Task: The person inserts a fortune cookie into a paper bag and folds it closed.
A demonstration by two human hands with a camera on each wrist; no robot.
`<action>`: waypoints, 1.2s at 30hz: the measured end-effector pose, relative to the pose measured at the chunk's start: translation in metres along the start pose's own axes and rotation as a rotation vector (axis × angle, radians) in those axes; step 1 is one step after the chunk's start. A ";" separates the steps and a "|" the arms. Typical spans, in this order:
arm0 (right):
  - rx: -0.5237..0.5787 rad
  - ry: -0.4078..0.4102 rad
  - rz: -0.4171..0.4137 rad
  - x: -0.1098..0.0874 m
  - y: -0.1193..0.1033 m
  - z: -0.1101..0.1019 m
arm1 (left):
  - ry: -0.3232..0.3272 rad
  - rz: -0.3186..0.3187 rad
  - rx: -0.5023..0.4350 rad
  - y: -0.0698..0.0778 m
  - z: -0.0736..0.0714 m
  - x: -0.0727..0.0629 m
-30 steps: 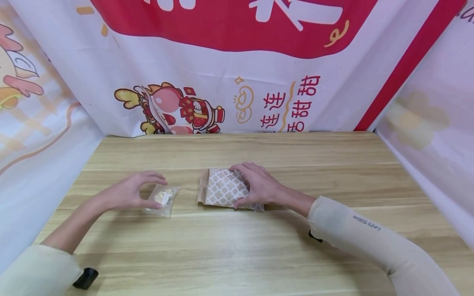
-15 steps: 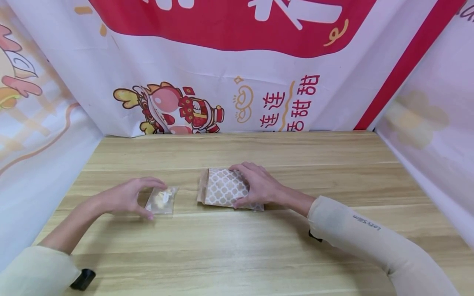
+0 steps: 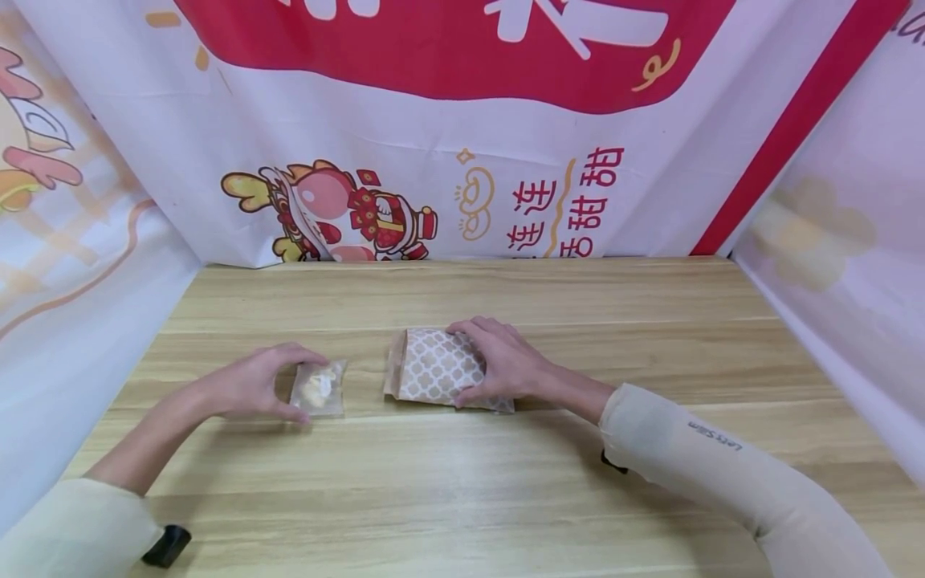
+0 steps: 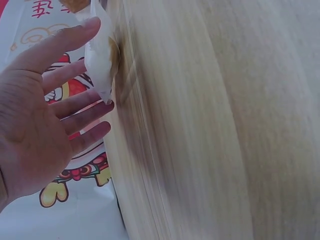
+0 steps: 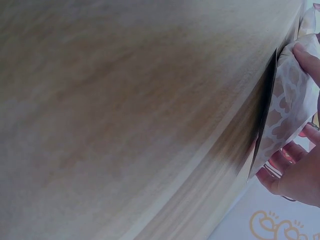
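Left grip [image 3: 249, 381] holds squarish clear pouch [image 3: 323, 392]; right grip [image 3: 511, 365], patterned paper packet [image 3: 437, 367].

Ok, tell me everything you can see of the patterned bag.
The patterned bag looks like paper: tan, with a white lattice print of rounded, lobed shapes. A plain brownish strip shows at its left end in the head view. It lies lengthwise across the wooden table. The right hand grips it, thumb at the near edge, fingers at the far, hiding part of its right end.
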State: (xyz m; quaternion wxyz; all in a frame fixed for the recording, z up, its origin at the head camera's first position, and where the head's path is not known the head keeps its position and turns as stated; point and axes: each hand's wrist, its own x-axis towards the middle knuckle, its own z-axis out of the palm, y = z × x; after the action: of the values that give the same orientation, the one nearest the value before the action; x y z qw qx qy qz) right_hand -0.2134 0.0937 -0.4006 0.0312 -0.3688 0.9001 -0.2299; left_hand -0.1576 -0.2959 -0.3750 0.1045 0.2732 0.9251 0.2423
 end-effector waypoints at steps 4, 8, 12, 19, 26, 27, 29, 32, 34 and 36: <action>-0.002 -0.003 0.000 0.000 0.000 0.001 | 0.021 0.014 0.003 0.001 0.003 0.002; 0.004 -0.002 0.005 0.000 0.000 0.001 | 0.030 0.029 0.008 0.003 0.004 0.005; 0.001 -0.003 0.009 0.001 0.000 0.001 | 0.045 0.035 0.013 0.007 0.003 0.008; 0.003 -0.011 0.015 0.001 0.001 0.000 | 0.084 0.033 0.012 0.010 0.006 0.016; 0.004 -0.008 0.008 0.001 0.000 0.000 | 0.126 0.026 0.021 0.016 0.009 0.026; 0.005 -0.008 0.007 0.001 0.000 0.000 | 0.137 0.028 0.021 0.017 0.010 0.027; 0.006 -0.007 0.007 0.001 0.001 0.001 | 0.153 0.028 0.026 0.020 0.011 0.031; 0.007 -0.007 0.009 0.001 0.001 0.001 | 0.175 0.022 0.037 0.024 0.014 0.037; 0.006 -0.007 0.009 0.001 0.001 0.001 | 0.186 0.017 0.050 0.026 0.015 0.041; 0.005 -0.006 0.007 0.001 0.001 0.001 | 0.199 0.020 0.064 0.028 0.017 0.044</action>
State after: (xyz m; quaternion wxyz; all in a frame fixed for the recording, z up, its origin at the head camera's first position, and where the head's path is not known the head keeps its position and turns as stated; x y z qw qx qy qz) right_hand -0.2147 0.0935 -0.4021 0.0355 -0.3665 0.9007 -0.2307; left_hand -0.1757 -0.2441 -0.3781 0.0009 0.2600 0.9355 0.2393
